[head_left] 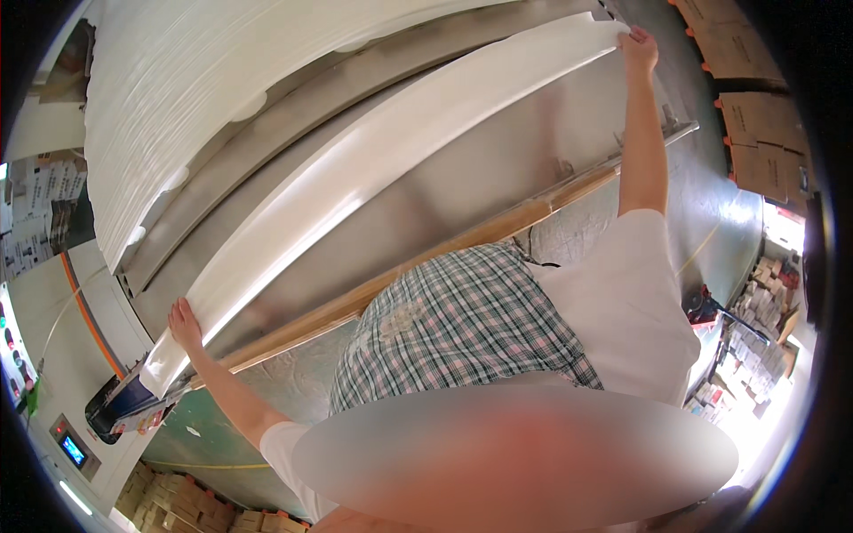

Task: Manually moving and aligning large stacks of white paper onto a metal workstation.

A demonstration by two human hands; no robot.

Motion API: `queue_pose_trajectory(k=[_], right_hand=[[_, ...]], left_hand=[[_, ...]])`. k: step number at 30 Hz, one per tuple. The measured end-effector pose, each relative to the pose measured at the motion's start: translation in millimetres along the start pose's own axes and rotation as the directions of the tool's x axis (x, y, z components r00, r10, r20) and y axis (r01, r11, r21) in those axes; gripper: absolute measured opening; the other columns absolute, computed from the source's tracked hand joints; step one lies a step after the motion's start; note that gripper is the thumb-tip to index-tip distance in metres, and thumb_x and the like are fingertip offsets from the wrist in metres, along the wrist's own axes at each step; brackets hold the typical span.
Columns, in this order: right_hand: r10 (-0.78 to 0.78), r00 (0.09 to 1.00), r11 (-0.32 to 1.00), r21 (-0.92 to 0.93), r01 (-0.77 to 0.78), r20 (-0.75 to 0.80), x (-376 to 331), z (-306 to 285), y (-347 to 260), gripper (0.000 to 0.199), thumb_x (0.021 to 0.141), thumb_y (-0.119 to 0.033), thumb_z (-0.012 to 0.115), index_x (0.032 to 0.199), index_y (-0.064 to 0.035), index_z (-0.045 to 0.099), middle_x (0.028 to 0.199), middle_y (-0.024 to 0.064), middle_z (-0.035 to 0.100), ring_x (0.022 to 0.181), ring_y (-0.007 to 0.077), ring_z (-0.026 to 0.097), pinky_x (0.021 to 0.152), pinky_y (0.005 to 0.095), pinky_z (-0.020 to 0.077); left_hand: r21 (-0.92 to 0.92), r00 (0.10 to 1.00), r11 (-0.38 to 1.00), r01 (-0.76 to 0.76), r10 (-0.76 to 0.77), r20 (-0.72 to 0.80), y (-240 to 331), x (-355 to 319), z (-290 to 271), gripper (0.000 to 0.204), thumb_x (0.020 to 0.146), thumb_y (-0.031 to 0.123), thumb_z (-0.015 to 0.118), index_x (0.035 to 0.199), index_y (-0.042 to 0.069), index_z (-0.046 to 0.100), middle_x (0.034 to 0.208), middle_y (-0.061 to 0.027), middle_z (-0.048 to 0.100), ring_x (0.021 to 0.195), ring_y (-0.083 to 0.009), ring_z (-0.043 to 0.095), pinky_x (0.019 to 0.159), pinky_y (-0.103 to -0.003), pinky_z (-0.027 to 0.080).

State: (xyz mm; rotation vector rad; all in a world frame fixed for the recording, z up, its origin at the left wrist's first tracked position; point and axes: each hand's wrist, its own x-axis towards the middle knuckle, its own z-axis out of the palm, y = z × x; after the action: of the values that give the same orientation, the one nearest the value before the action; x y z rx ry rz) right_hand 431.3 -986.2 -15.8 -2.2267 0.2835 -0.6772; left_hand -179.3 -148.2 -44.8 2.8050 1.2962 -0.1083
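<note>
A long white sheet stack (382,169) lies across a tilted metal table (480,186). My left hand (184,323) rests on the sheet's lower left end, fingers pressed against its edge. Far up at the right, my right hand (639,49) grips the sheet's other end at its corner. Both arms are stretched wide apart. Behind the sheet a tall pile of white sheets (178,98) leans on the machine. My checked apron and white shirt fill the lower middle of the view.
A wooden rail (426,258) runs along the table's near edge. Cardboard boxes (755,133) stand at the upper right, more boxes (195,506) at the bottom left. A control panel with a small screen (71,449) sits at the left. Stacked goods (755,338) stand at the right.
</note>
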Motion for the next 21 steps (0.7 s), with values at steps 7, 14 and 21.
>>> queue_pose_trajectory(k=[7,14,21], right_hand=[[0.078,0.995,0.988,0.126,-0.086,0.069,-10,14,33,0.036,0.063,-0.011,0.067,0.096,-0.001,0.059,0.08,0.0061,0.063,0.07,0.0134,0.06,0.061,0.0268,0.0479],[-0.256,0.962,0.836,-0.478,0.27,0.097,-17,-8,-43,0.029,0.074,-0.03,0.058,0.09,-0.0065,0.064,0.087,0.0067,0.065,0.077,0.0227,0.062,0.072,0.0319,0.0469],[-0.43,0.438,0.36,-0.294,0.885,0.789,8,31,61,0.027,0.08,-0.023,0.049,0.102,-0.0102,0.059,0.096,0.0141,0.06,0.093,0.0297,0.056,0.08,0.0384,0.0441]], left_hand=[[-0.004,0.998,1.0,-0.014,0.014,0.055,-2,4,-3,0.052,0.088,0.049,0.033,0.114,0.009,0.053,0.118,-0.0126,0.051,0.115,-0.0344,0.04,0.097,-0.043,0.029],[0.087,0.978,0.994,-0.063,0.079,-0.194,26,-22,-21,0.041,0.086,0.044,0.043,0.115,0.016,0.054,0.12,-0.0185,0.048,0.115,-0.0352,0.041,0.094,-0.044,0.033],[0.07,0.96,0.961,-0.268,0.272,-0.059,137,-19,-12,0.045,0.086,0.05,0.04,0.121,0.023,0.049,0.13,-0.014,0.041,0.122,-0.034,0.034,0.096,-0.05,0.028]])
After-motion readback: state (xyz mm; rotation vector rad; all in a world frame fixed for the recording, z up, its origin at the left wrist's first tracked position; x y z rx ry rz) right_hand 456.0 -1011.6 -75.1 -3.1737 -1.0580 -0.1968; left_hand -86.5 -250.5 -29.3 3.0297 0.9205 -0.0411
